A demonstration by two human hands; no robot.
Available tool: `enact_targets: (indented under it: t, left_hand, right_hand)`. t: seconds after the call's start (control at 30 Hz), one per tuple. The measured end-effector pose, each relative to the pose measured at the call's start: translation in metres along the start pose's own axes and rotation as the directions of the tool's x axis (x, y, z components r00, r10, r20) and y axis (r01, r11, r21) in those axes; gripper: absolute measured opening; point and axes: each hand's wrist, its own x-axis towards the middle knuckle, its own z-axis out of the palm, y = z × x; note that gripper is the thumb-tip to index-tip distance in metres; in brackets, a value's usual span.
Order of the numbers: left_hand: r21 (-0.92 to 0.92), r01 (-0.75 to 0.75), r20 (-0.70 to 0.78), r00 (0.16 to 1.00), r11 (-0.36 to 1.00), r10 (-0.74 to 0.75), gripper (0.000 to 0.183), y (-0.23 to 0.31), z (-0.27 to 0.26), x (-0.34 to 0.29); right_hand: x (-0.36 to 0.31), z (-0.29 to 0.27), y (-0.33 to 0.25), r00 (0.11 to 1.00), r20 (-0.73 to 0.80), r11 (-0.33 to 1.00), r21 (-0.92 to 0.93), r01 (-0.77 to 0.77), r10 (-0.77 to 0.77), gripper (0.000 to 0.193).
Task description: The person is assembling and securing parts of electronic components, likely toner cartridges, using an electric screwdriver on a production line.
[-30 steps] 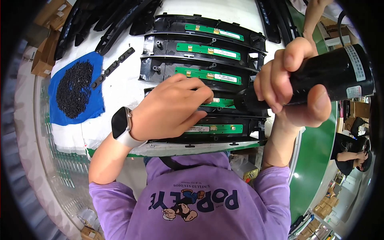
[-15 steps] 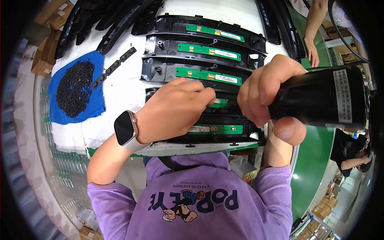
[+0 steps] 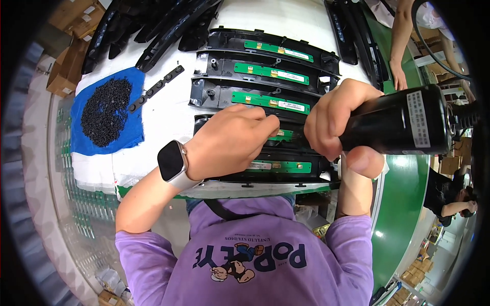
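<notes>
Though the right hand's [image 3: 341,117] gripped tool [image 3: 390,125] dipped, the left hand's [image 3: 229,142] hold stays hidden.

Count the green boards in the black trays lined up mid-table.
5, in a column from far to near: first board, second board, third board, fourth board, fifth board. The last two are partly hidden.

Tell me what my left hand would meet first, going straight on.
Probably the green circuit board just beyond the knuckles of your left hand; depth is unclear, so it might pass above.
</notes>
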Motion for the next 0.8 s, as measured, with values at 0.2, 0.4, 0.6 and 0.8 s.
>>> enact_targets:
  t: [0.2, 0.4, 0.6, 0.8]
  left_hand:
    - [0.023, 0.008, 0.008, 1.0, 1.0, -0.008, 0.009, -0.002, -0.002, -0.003]
    - [0.058, -0.051, -0.021, 0.998, 0.997, 0.052, 0.018, 0.003, 0.0, 0.004]
    - [0.395, 0.207, -0.408, 0.912, 0.895, -0.031, 0.026, 0.006, -0.056, -0.031]
    - [0.617, 0.736, -0.593, 0.667, 0.278, -0.451, 0.026, -0.053, -0.109, -0.124]
  right_hand:
    - [0.003, -0.006, 0.013, 0.961, 0.186, 0.97, -0.093, 0.226, -0.206, 0.037]
    - [-0.002, -0.005, -0.007, 0.979, 0.125, 0.983, -0.073, 0.17, -0.16, 0.042]
    - [-0.004, -0.024, -0.016, 0.898, 0.215, 0.912, 0.241, 0.332, -0.383, 0.044]
    - [-0.013, -0.003, -0.02, 0.947, 0.051, 0.935, 0.186, 0.302, -0.316, 0.041]
